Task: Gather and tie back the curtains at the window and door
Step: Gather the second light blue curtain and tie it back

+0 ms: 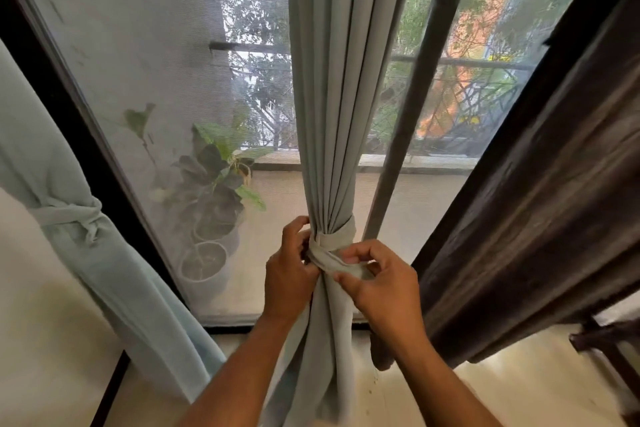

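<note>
Head view, both of my forearms reaching forward. The tips of my left hand's point(290, 270) fingers are hidden behind the gathered grey curtain point(334, 97), so how they grip there cannot be told; the hand curls round the bundle's left side at the tie band point(334, 244). My right hand point(382, 282), just right of the bundle, pinches the band's loose end between thumb and forefinger, other fingers curled. The band wraps the curtain directly between my hands. Far left of my fingers hangs a pale curtain point(69, 184), already knotted; right, a dark brown curtain point(554, 184), blurred. Potted plants point(214, 184) are hazy behind mesh.
</note>
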